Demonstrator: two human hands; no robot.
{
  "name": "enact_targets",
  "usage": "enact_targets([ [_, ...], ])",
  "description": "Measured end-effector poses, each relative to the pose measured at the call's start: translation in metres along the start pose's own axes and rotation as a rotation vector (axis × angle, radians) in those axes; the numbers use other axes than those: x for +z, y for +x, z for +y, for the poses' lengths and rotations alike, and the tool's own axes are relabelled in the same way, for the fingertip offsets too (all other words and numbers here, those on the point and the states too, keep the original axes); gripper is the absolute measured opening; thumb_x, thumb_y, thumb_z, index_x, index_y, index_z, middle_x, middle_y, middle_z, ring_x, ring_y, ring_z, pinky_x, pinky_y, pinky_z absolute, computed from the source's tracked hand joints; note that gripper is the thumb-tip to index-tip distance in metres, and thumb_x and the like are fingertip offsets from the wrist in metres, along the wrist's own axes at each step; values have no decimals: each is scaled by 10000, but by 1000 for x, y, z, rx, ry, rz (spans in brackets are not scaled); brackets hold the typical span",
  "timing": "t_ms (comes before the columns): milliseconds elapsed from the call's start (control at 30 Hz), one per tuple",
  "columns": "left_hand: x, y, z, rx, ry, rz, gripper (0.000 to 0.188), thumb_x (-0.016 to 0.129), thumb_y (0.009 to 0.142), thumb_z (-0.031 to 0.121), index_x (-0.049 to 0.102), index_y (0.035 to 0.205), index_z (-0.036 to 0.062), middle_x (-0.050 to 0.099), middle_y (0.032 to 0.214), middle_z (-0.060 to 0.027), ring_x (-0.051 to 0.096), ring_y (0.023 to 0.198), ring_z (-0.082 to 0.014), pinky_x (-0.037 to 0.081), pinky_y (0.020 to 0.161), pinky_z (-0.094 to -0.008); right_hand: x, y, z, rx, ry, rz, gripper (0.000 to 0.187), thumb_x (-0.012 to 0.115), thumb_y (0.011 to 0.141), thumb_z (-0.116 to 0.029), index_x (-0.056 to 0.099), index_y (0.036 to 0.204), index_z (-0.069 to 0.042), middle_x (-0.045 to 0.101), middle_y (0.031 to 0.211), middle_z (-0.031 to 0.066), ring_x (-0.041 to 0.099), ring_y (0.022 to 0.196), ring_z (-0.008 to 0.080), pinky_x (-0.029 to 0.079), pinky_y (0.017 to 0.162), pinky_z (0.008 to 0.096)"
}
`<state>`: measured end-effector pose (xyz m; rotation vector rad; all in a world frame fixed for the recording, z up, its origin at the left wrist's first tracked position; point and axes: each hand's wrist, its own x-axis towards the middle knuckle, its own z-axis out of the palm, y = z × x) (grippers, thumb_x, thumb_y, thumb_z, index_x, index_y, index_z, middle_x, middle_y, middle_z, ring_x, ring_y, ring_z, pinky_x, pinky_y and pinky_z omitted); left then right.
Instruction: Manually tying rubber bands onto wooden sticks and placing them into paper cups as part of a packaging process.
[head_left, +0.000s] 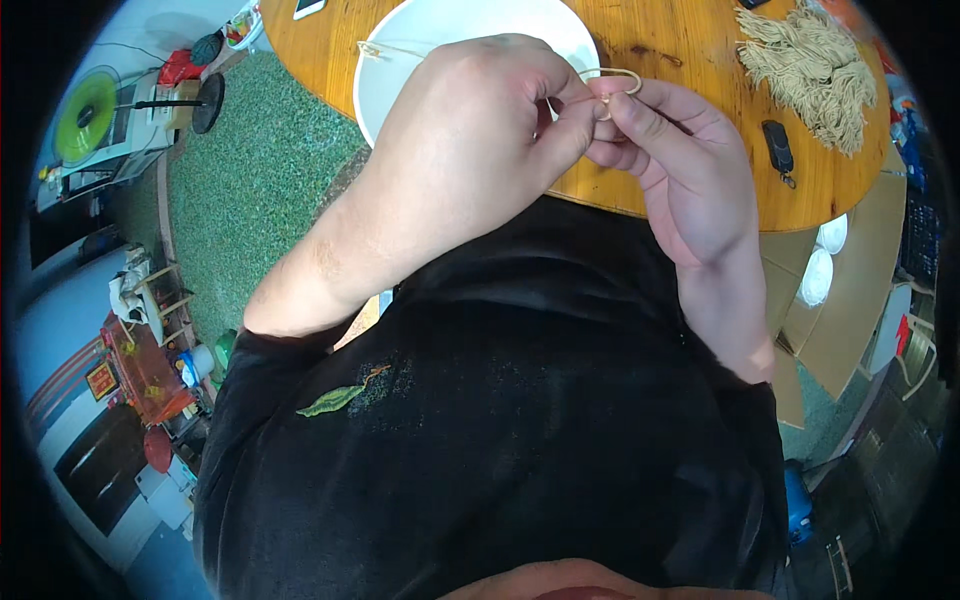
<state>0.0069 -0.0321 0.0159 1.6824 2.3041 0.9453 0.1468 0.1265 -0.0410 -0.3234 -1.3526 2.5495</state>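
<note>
Above the near edge of the wooden table, both my hands meet around a thin beige cord (634,74). My left hand (475,125) pinches it between thumb and fingers. Opposite, the thumb and index finger of my right hand (695,150) are closed on the same cord, which bends in a small loop above the fingertips. Part of the cord between the fingers is hidden. A beige cord end with a knot shows left of my left hand, over a large white round dish (400,85); whether it is the same piece I cannot tell.
On the table (690,25), a heap of beige cords (812,75) lies at the right, with a black key fob (778,148) nearer me. A white phone (308,8) rests at the far left. Flattened cardboard (850,290) and white round items (817,278) are below the table's right side.
</note>
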Motion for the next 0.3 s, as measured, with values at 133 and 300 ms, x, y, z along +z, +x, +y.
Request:
enact_targets([
  [133, -3, 2, 0, -39, -19, -9, 130, 773, 984, 132, 766, 953, 6, 737, 780, -54, 713, 696, -107, 559, 627, -250, -4, 6, 0, -5, 6, -61, 265, 697, 1065, -183, 752, 1221, 24, 774, 1022, 86, 757, 898, 152, 634, 863, 277],
  [300, -7, 3, -1, -119, -79, -74, 159, 763, 1001, 162, 762, 967, 7, 733, 777, -47, 689, 685, -93, 544, 627, -243, -10, 9, 4, -57, -99, -87, 270, 702, 1061, -182, 747, 1239, 16, 771, 997, 85, 766, 899, 161, 642, 854, 278],
])
